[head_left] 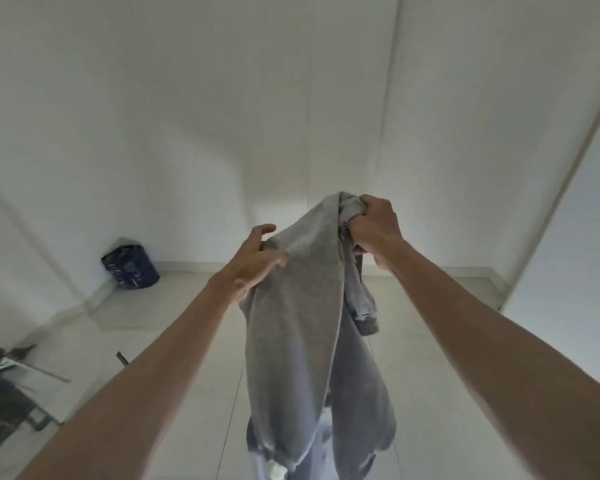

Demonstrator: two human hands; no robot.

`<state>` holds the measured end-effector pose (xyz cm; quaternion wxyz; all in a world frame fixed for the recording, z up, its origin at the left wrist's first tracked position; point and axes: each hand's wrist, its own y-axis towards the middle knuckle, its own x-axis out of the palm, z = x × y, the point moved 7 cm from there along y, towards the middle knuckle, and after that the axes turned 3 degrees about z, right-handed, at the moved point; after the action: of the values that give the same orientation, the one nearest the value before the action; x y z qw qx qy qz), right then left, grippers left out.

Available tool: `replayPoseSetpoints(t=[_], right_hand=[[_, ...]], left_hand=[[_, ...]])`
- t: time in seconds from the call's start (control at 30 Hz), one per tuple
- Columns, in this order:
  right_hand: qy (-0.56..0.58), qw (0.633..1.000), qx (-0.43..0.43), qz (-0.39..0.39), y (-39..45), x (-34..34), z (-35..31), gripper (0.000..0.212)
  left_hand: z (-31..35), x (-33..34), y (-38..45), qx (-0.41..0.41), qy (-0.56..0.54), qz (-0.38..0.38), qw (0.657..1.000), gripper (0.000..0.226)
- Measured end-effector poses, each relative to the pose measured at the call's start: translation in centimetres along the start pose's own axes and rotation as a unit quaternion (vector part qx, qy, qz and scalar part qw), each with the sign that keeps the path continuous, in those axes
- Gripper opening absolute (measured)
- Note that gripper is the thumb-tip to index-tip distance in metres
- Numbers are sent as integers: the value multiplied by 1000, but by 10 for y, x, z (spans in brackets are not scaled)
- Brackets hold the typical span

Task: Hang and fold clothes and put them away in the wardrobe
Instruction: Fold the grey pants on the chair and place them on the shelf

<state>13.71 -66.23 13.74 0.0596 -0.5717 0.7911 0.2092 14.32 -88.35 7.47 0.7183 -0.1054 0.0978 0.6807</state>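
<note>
A grey sweatshirt hangs in the air in front of me, its body and sleeves drooping toward the floor. My right hand grips a bunch of its fabric at the top, fingers curled tight around it. My left hand sits at the sweatshirt's upper left edge, thumb and fingers spread and touching the cloth. A ribbed cuff dangles just below my right hand. No hanger shows, and no wardrobe interior is in view.
A dark blue patterned bin stands on the tiled floor by the left wall. Dark furniture with metal legs sits at the lower left. White walls or doors rise ahead, and a white panel edge runs on the right.
</note>
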Motion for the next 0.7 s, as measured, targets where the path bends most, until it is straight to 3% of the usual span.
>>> replayPoseSetpoints(t=[0.07, 0.13, 0.2, 0.27, 0.33, 0.43, 0.53, 0.6, 0.7], right_hand=[[-41, 997, -59, 12, 0, -1, -35, 21], [-74, 991, -114, 7, -4, -2, -70, 22], [-90, 983, -160, 4, -7, -6, -93, 24], [-107, 978, -180, 1, -3, -14, -101, 26], [-132, 978, -156, -43, 6, -23, -86, 34], [-159, 975, -71, -140, 11, -28, -34, 81], [-100, 966, 34, -238, -4, -7, 23, 87], [-54, 956, 91, -275, -12, 9, 50, 106], [14, 963, 89, -256, -16, 26, 60, 101]], left_hand=[[15, 23, -6, 47, 47, -104, 992, 104], [33, 37, -7, 106, 132, -86, 982, 109], [52, 35, 3, 137, 130, 25, 982, 63], [60, 24, 11, 141, 39, 104, 984, 20], [71, 14, 12, 151, -47, 137, 978, 19], [92, 7, 10, 166, -138, 148, 965, 27], [107, 5, 11, 170, -172, 164, 956, 33], [107, 0, 17, 154, -166, 198, 954, 28], [95, -12, 29, 114, -149, 254, 949, 30]])
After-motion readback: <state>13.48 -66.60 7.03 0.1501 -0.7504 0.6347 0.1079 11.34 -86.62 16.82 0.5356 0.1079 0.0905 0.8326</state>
